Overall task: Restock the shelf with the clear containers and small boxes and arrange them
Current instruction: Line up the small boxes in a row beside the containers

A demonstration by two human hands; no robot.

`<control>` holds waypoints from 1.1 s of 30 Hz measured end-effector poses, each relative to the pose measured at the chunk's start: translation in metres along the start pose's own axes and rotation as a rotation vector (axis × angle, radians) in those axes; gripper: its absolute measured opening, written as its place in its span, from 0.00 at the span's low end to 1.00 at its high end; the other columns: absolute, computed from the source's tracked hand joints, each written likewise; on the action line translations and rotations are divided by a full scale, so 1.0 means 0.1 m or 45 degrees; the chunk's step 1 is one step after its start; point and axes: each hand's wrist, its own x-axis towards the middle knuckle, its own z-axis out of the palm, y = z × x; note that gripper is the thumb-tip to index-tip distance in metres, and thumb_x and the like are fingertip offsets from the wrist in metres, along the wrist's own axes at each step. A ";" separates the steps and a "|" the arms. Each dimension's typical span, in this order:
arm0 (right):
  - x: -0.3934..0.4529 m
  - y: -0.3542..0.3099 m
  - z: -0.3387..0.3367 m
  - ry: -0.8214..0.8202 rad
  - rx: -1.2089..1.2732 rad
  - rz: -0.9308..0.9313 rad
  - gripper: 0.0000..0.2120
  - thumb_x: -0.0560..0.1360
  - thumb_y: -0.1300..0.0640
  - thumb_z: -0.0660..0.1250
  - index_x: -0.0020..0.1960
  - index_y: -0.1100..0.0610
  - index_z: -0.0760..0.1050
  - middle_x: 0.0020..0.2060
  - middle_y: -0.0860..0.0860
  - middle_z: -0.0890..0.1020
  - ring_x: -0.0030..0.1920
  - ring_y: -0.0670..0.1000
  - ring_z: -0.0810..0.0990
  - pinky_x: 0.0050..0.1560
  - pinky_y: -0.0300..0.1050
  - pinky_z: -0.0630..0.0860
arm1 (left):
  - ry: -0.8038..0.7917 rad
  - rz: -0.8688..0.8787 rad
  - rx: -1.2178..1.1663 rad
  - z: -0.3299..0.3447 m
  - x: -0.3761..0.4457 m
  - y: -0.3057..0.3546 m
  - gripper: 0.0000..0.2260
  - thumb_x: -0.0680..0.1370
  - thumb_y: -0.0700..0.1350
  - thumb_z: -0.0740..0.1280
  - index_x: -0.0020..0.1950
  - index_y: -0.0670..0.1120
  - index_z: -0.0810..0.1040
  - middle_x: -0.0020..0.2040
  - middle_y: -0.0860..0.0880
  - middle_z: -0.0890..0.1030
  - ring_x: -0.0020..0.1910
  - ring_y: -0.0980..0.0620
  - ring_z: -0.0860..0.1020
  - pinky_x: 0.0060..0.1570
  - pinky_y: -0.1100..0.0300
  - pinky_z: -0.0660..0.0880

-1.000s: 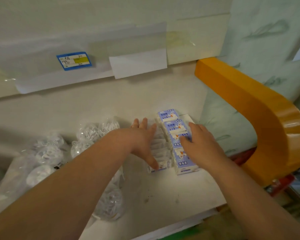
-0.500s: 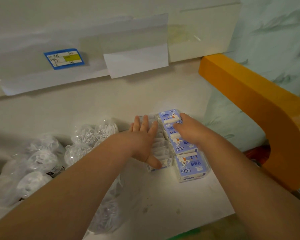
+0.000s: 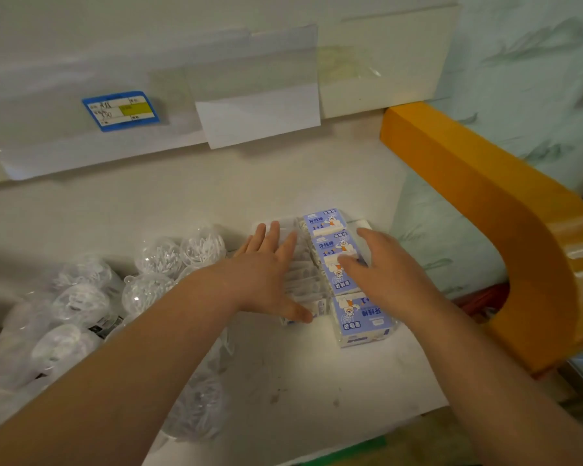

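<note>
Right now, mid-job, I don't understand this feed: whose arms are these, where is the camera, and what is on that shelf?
There is no machine: a person wears one camera on the head, looking down at both bare hands. The left hand lies flat with straight fingers on a row of clear packs. The right hand rests on the blue-and-white small boxes beside them; neither is lifted. Round clear containers sit further left on the white shelf. A blue price label hangs above.

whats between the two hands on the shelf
In the head view, a row of blue boxes runs between the left hand and the right hand, with clear packs lying under the left fingers.
</note>
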 end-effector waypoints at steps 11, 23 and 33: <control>-0.52 0.41 0.05 -0.380 -0.081 -0.166 0.56 0.65 0.39 0.77 0.79 0.44 0.42 0.76 0.34 0.42 0.75 0.41 0.55 0.72 0.47 0.64 | -0.023 -0.106 -0.171 0.05 -0.15 0.21 0.49 0.75 0.62 0.67 0.79 0.49 0.35 0.78 0.42 0.32 0.78 0.41 0.37 0.75 0.45 0.52; -0.41 0.53 0.06 -0.430 -0.082 -0.259 0.52 0.70 0.41 0.74 0.80 0.47 0.42 0.73 0.32 0.39 0.76 0.42 0.53 0.73 0.44 0.61 | -0.104 -0.201 -0.142 0.18 -0.10 0.37 0.46 0.79 0.59 0.63 0.77 0.46 0.30 0.75 0.41 0.26 0.73 0.37 0.27 0.75 0.42 0.49; -0.43 0.48 0.01 -0.350 -0.178 -0.318 0.53 0.66 0.38 0.76 0.79 0.48 0.46 0.72 0.35 0.46 0.74 0.46 0.59 0.70 0.48 0.67 | -0.038 -0.194 -0.200 0.16 -0.11 0.33 0.52 0.74 0.61 0.70 0.79 0.49 0.33 0.78 0.43 0.31 0.76 0.41 0.31 0.75 0.46 0.48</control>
